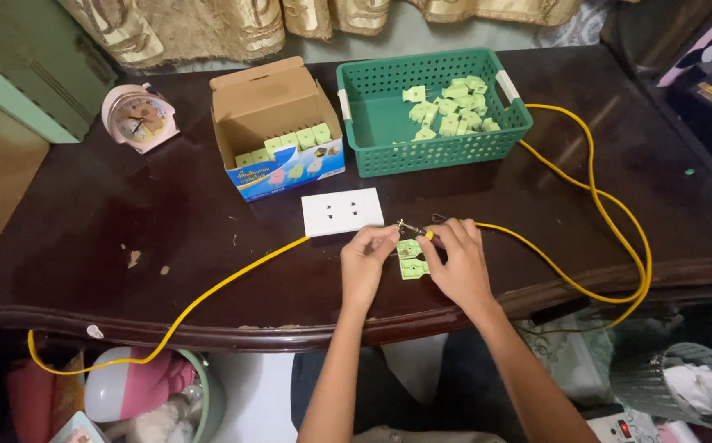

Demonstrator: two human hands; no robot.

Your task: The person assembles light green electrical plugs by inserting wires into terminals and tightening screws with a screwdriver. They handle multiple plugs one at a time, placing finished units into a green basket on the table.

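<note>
Standing beside the dark wooden table (85, 246), I note both hands at its near edge, close together. The left hand (364, 267) is pinched at the fingertips on the upper left corner of a pale green plug part (410, 258) lying on the tabletop. The right hand (461, 261) curls over the part's right side, fingers clenched around the end of a yellow cable (593, 197) where bare metal tips show just above the part; the exact grip under the fingers cannot be made out.

Below the table edge on the left: a bin holding pink cloth (155, 381) and a pale round object. On the right, low down, a grey mesh wastebasket (684, 385) with crumpled paper.

The cable runs two ways from the hands: left along the tabletop and over the near edge in a drooping loop, and right in a wide loop that swings far toward the basket.

Just beyond the hands, touching neither, a white socket plate (342, 212) lies flat.

Farther: an open cardboard box (270, 115) with a row of green parts inside, left of centre; to its right a green plastic basket (372, 123) with loose green parts heaped in its far right corner. Far left, a pink alarm clock (138, 117). Curtains hang beyond the far edge.
</note>
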